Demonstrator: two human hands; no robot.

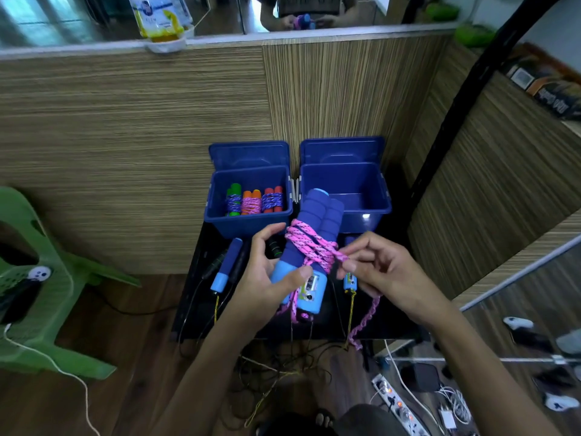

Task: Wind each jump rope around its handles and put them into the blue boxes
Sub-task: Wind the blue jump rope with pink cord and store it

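Left fingers [267, 243] clasp the paired blue handles [309, 243]; right fingers [355, 259] pinch the pink rope [314, 247] beside them. Best keep each turn snug, tucking the tail under before boxing.

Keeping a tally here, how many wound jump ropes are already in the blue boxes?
3, all in the left blue box: green-handled at left, orange-handled in the middle, red-handled at right. The right blue box shows none, though its near floor is hidden.

Two blue foam handles [309, 243] are held by the left hand [267, 278]; pink braided rope [314, 247] is pinched by the right hand [380, 265]
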